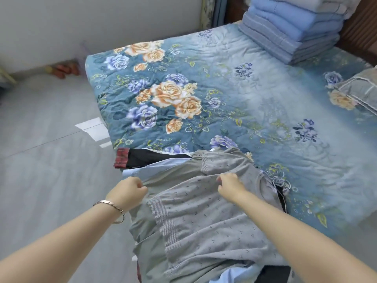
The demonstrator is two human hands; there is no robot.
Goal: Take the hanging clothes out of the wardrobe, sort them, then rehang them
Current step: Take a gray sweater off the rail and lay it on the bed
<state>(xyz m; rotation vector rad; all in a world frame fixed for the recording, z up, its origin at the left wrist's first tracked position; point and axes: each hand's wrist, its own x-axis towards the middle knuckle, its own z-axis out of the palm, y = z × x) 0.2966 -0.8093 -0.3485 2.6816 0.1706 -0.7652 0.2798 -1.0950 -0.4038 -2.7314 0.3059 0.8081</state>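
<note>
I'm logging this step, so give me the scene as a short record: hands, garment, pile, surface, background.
left hand: pinches the grey knit top at its left edge
right hand: grips a fold of the same top
position: top lies uppermost on the pile, at the bed's near corner
beneath: light blue shirt; black garment with red plaid cuff
surface: floral bedspread
background: folded blue quilts stacked at the far end

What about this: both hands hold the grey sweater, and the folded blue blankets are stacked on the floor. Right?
Not quite. The head view shows the folded blue blankets stacked on the bed, not the floor. The left hand and right hand do hold the grey sweater.
</note>
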